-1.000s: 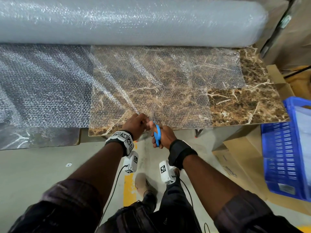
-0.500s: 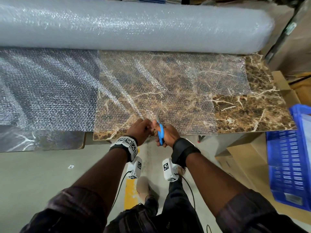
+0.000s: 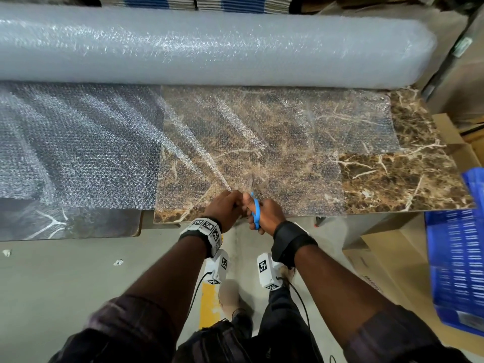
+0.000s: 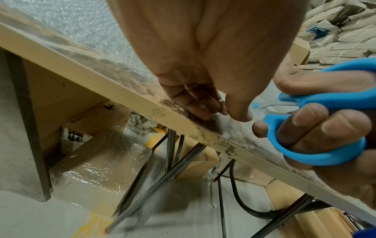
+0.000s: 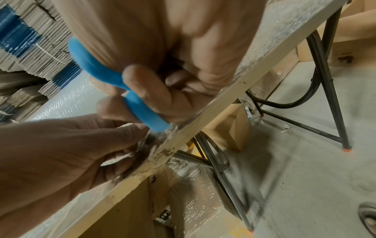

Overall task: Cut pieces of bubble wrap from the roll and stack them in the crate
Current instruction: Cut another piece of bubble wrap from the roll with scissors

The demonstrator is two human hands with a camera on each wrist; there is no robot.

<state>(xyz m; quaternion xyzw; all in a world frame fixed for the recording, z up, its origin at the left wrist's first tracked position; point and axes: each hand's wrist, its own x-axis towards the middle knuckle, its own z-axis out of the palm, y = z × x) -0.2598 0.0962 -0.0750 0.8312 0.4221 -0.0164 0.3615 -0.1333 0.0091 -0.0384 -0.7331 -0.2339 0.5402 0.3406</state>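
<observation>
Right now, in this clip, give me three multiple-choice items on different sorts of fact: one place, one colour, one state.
1. Where does the roll of bubble wrap lie?
A. along the table's far edge
B. on the floor
C. inside the crate

2. What colour are the handles of the scissors?
A. red
B. blue
C. black

3. What is the left hand doing?
A. hanging idle
B. lifting the roll
C. pinching the sheet at the near edge of the table

Key: 1 A, the head view shows it lying across the back of the table. 2 B, blue loops ring the fingers of the right hand. 3 C, the left wrist view shows thumb and fingers closed on the wrap.
</observation>
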